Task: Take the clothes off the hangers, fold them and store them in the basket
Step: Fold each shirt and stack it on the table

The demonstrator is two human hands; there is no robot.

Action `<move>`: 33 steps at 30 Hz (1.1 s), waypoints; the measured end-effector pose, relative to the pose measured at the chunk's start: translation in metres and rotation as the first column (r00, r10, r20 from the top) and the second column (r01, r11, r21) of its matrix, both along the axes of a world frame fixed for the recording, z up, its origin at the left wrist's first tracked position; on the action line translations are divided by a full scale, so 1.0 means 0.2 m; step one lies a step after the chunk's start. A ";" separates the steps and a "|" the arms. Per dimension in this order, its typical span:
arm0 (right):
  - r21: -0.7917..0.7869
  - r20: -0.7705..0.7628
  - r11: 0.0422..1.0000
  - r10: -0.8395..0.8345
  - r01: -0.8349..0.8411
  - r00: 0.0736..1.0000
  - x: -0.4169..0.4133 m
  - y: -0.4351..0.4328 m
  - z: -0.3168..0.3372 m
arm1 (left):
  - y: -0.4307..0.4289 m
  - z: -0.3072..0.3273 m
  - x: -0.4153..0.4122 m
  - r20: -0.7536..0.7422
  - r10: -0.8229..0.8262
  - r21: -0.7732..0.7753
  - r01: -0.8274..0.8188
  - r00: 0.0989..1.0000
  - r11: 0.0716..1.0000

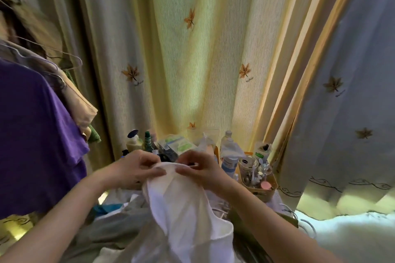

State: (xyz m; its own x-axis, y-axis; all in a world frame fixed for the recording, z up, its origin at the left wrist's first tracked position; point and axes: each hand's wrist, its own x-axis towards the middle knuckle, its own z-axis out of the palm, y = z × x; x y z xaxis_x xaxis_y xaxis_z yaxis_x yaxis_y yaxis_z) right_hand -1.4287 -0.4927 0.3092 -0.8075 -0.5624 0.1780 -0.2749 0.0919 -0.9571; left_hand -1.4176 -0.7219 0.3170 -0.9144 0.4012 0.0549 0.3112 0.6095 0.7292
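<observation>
Pale yellow ribbed curtain point(192, 60) with embroidered orange maple leaves fills the background, folds running down to the floor. Purple short-sleeved knit shirt point(36, 139) hangs at far left, with a beige garment point(82, 104) just behind it on thin wire hangers point(72, 60). White thin fabric garment point(188, 205) hangs in centre foreground, held up by its top edge and draping down toward the bottom of the view over a heap of grey and white clothes point(111, 232). Left hand point(134, 167) closed on the garment's upper hem, fingers curled, thumb pressed on the cloth. Right hand point(198, 170) closed likewise on the same hem just beside the left, fingertips nearly touching; a thin dark strip shows under its fingers, too small to identify. Behind the hands, a cluttered cluster of bottles and toiletries point(149, 143). To the right, a beige plastic caddy point(268, 190) holds a clear cup of small utensils point(252, 168). Basket not identifiable.
</observation>
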 end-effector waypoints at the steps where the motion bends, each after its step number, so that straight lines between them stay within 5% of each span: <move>1: 0.010 -0.004 1.000 0.014 -0.014 1.000 -0.02 0.02 0.03 | 0.00 0.08 -0.01 -0.078 0.039 0.028 -0.037 0.996 0.999; 5: 0.400 0.011 0.896 0.206 -0.193 0.979 -0.10 0.14 0.07 | 0.01 0.43 -0.02 -0.338 0.167 0.104 -0.140 0.926 0.985; 9: 0.584 -0.061 0.803 0.184 -0.115 0.981 -0.20 0.33 0.10 | -0.10 0.71 -0.03 -0.438 0.347 0.326 -0.213 0.830 0.921; 14: 0.280 -0.316 0.955 -0.005 0.099 0.949 -0.27 0.48 0.46 | -0.27 0.94 0.00 -0.510 0.379 0.269 -0.276 0.772 0.923; 19: -0.019 -0.390 0.982 -0.179 0.186 0.903 -0.30 0.50 0.84 | -0.35 1.02 0.03 -0.548 0.323 0.163 -0.280 0.772 0.946; 25: 0.161 -0.536 0.973 -0.055 0.166 0.842 -0.34 0.57 1.13 | -0.38 1.04 0.02 -0.511 0.274 0.146 -0.231 0.815 0.962; 29: 0.141 -0.371 0.985 -0.037 0.096 0.928 -0.35 0.67 1.16 | -0.45 1.02 0.05 -0.285 0.217 0.210 -0.160 0.934 0.964; 33: 0.086 -0.248 0.966 -0.217 0.245 0.944 -0.36 0.64 1.04 | -0.42 0.98 0.07 -0.068 0.241 0.182 -0.226 0.968 0.957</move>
State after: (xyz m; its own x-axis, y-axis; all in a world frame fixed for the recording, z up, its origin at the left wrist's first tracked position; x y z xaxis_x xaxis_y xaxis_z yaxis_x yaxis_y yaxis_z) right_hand -1.5006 -0.3637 0.5179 -0.8609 -0.3929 0.3234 -0.4483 0.2848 -0.8473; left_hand -1.4040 -0.8050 0.5136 -0.9698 0.1546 0.1888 0.2430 0.5407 0.8053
